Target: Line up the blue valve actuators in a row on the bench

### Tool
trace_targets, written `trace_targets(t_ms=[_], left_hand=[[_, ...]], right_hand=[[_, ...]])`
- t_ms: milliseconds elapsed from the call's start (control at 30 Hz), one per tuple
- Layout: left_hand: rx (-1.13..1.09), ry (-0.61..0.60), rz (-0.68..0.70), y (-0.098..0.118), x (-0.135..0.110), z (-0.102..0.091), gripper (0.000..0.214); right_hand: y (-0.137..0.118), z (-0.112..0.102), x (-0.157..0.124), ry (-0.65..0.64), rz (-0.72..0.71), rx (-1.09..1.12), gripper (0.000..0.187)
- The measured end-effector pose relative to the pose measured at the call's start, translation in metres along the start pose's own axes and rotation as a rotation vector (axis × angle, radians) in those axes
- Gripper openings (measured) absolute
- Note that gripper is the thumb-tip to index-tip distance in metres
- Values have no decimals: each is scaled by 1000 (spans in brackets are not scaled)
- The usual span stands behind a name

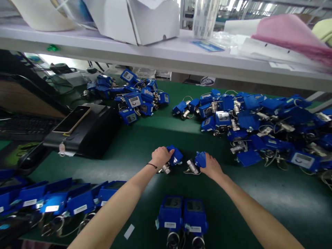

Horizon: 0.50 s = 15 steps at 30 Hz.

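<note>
Both my arms reach forward over a green table (145, 145). My left hand (161, 157) is closed around a blue device (175, 156) with a metal fitting (166, 169) at its lower end. My right hand (211, 167) grips a second blue device (200, 159), whose metal fitting (192, 166) points left. The two devices lie close together on the table, a small gap between them. Two more blue devices (183, 211) with small displays stand side by side near the front edge, between my forearms.
A large heap of blue devices (259, 121) with wires fills the right side, a smaller heap (135, 97) lies at the back left. A row of them (52, 200) lines the front left. A black box (85, 131) carries a phone (71, 119). A white shelf (166, 55) hangs overhead.
</note>
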<state>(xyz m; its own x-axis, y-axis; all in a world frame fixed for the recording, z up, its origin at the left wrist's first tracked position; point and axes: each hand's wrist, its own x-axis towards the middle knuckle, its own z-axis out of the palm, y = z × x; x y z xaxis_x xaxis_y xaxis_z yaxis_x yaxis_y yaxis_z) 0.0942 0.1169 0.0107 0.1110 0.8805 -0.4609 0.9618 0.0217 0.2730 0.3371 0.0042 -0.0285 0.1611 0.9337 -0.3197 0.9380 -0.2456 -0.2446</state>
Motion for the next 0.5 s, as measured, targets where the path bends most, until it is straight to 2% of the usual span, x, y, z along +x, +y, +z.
trace_targets(t_ms=[67,167,233,300,400,500], left_hand=[[39,78,86,2,-4,1,65],[62,95,202,8,-7,10,83],[67,81,224,13,-8,20,103],[58,81,215,19,-9,28,112],[15,93,206,24,-8,32,94],[-49,90,204,19,-3,24,81]], right_hand=[[6,-7,6,-16,-84,-14,82],[9,-14,11,-4,-111,-38,80],[8,-13,12,17,-88,-58,78],[7,-11,13,22,-75,-57,77],[11,-9,13,5,-102,-28,75],[20,-15,12,-6,-138,4,73]])
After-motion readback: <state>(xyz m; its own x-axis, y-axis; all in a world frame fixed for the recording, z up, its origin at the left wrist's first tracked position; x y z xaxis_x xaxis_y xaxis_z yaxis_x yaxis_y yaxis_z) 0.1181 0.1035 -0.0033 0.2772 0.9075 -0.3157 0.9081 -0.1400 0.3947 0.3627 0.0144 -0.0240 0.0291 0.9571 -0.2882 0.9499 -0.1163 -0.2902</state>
